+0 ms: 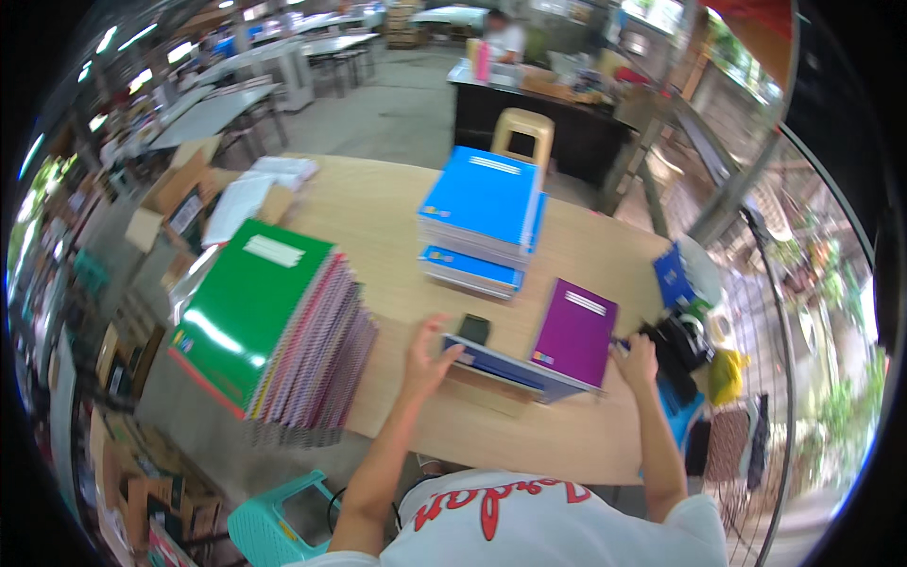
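Observation:
A dark blue notebook [501, 365] stands on its long edge near the front of the table, somewhat blurred. My left hand [428, 363] is at its left end, fingers apart, thumb touching the corner. Directly right of it is a purple notebook [575, 333] with a white label, its near corner meeting the blue one. My right hand [639, 361] has bent fingers at the purple notebook's right edge; its fingertips are partly hidden. Behind the blue notebook lies a small dark phone-like object [474, 329].
A tall stack of spiral notebooks [255, 307], green on top, stands at the left. Blue notebooks [482, 194] are piled at the back. Black bags [675, 345] and a yellow bag [727, 373] crowd the right edge. A teal stool [283, 520] stands below left; a person [505, 40] sits far off.

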